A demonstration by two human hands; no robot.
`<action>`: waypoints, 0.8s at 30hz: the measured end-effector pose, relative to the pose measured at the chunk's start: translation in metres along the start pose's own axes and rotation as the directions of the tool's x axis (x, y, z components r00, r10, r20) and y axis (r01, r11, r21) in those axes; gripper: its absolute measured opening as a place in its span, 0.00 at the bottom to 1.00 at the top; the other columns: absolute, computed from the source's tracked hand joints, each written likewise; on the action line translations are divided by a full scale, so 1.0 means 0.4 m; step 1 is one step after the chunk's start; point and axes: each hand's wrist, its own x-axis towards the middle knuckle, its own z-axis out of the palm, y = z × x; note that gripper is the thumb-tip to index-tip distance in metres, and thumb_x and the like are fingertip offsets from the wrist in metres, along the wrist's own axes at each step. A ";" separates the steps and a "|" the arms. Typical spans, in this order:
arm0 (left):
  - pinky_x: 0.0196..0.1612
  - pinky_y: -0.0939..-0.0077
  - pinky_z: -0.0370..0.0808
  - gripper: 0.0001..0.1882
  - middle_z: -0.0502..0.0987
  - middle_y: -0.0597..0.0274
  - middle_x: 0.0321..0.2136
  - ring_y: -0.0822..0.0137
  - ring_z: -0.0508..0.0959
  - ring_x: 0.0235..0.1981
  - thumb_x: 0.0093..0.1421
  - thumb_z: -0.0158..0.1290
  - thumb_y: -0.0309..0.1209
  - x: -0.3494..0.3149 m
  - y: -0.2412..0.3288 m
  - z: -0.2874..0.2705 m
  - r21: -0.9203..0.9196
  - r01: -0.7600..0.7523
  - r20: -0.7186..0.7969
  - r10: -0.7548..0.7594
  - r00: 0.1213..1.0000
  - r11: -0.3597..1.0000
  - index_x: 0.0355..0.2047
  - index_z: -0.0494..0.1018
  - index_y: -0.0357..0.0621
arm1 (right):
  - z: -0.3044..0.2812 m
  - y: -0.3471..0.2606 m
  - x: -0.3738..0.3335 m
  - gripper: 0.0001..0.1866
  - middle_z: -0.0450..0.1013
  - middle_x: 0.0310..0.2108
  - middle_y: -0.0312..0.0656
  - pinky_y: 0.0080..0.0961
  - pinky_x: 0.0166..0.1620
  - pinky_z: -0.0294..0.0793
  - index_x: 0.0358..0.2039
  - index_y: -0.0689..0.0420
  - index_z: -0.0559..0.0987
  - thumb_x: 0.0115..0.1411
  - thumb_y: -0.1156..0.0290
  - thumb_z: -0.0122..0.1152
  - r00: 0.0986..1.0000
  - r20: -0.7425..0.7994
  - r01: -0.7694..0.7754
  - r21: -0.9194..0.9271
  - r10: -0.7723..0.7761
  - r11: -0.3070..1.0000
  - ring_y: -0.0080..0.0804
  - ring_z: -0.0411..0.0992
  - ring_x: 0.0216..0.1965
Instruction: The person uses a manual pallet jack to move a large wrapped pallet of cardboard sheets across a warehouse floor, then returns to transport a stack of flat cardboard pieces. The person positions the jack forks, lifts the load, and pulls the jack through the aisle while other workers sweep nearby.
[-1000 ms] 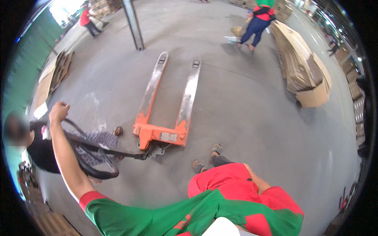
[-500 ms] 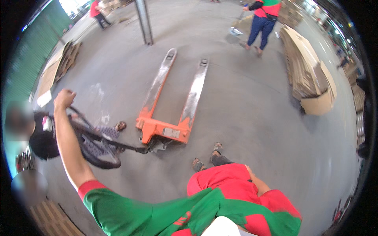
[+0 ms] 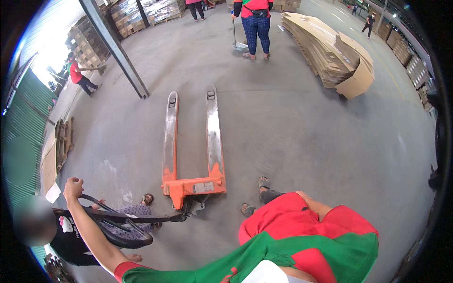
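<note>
My left arm stretches out to the left, and my left hand is curled closed at the end of the black looped handle of a pallet jack. The orange body of the jack stands on the floor in front of me. Its two worn metal forks point away from me. My right arm is bent, with my right hand against the red cloth at my side; its fingers are mostly hidden. Close to the handle is a person in a black top and patterned trousers, partly behind the jack's shaft.
Flattened cardboard is stacked at the far right. A steel post rises at the far left. A person with a long-handled dustpan stands ahead; another in red is farther left. Pallets lean by the green wall.
My view has turned right and tilted up, so the jack sits lower and its forks point more straight ahead. My left hand stays by the handle, and my right stays at my side.
</note>
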 end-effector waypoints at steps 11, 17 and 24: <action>0.37 0.67 0.77 0.17 0.82 0.61 0.21 0.65 0.83 0.23 0.58 0.55 0.43 0.006 -0.018 0.013 -0.042 0.010 0.019 -0.010 1.000 0.999 0.42 0.80 0.48 | 0.017 0.043 -0.033 0.26 0.68 0.59 0.51 0.45 0.58 0.68 0.53 0.50 0.74 0.60 0.48 0.53 0.994 -0.077 0.076 0.041 -0.073 0.996 0.53 0.65 0.61; 0.33 0.68 0.77 0.17 0.82 0.60 0.21 0.65 0.82 0.22 0.57 0.55 0.43 0.014 -0.026 0.022 -0.069 -0.009 0.020 0.010 1.000 0.998 0.41 0.80 0.47 | 0.026 0.026 0.013 0.24 0.73 0.54 0.55 0.46 0.54 0.72 0.51 0.53 0.79 0.60 0.51 0.55 1.000 -0.019 -0.010 0.084 0.012 0.996 0.55 0.70 0.57; 0.38 0.66 0.78 0.18 0.82 0.60 0.22 0.63 0.83 0.24 0.57 0.54 0.44 0.008 -0.040 0.033 -0.028 -0.044 0.001 0.044 0.999 0.999 0.41 0.80 0.48 | 0.005 0.028 -0.026 0.26 0.73 0.56 0.51 0.44 0.55 0.71 0.52 0.50 0.78 0.60 0.48 0.55 1.000 -0.018 -0.012 0.048 0.013 0.999 0.53 0.70 0.58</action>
